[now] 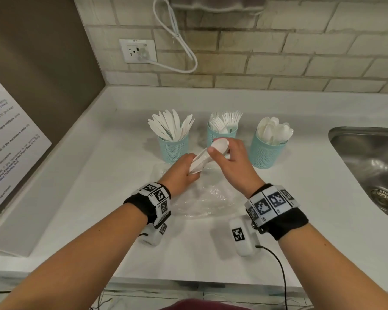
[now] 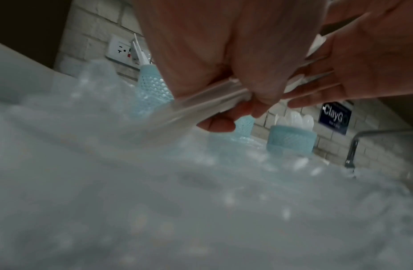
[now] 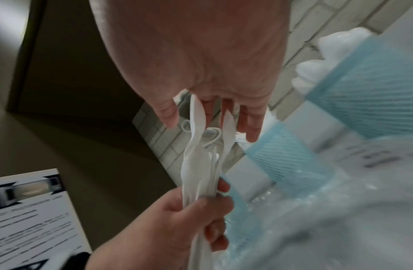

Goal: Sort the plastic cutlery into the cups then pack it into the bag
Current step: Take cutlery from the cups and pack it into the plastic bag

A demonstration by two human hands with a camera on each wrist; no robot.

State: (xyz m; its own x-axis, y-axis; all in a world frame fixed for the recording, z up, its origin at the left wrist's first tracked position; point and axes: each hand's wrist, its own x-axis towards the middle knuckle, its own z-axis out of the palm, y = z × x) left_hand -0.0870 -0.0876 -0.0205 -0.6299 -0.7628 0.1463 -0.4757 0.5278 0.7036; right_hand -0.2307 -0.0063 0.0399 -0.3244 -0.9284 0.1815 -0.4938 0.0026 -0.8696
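Observation:
Three teal mesh cups stand in a row: the knife cup (image 1: 173,149) on the left, the fork cup (image 1: 217,136) in the middle, the spoon cup (image 1: 266,154) on the right. In front of them both hands hold a bundle of white spoons (image 1: 207,154) slanted above a clear plastic bag (image 1: 207,203). My left hand (image 1: 193,167) grips the handles (image 2: 189,109). My right hand (image 1: 220,151) closes thumb and fingers round the spoon bowls (image 3: 197,117). The bag (image 2: 154,201) lies crumpled on the counter under the hands.
A steel sink (image 1: 367,157) is set into the counter at the right, with a tap (image 2: 352,151) behind it. A wall socket (image 1: 137,51) with a white cord is on the tiled wall. A printed notice (image 1: 9,142) leans at the left.

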